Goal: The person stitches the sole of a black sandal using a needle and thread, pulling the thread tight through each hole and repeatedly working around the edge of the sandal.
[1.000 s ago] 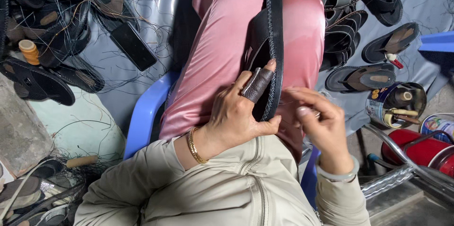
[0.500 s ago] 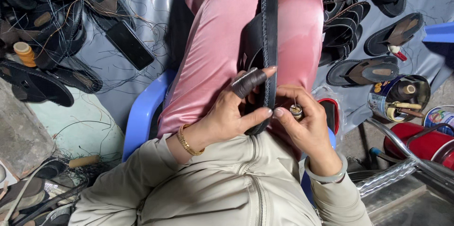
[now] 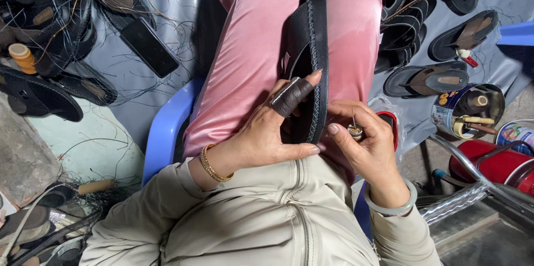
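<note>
2 hands work 1 black sandal [image 3: 312,49], wedged on edge between my knees so its stitched rim faces up. My left hand [image 3: 267,132] grips its near end (leather guard on the forefinger); my right hand [image 3: 364,143], just beside it, pinches a small awl [image 3: 354,130].

Hands [image 3: 311,132] on black sandal [image 3: 311,49]

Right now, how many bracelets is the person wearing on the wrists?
2. A gold chain bracelet sits on the wrist of the left hand, and a pale green bangle on the wrist of the right hand. The sleeves may hide others.
</note>
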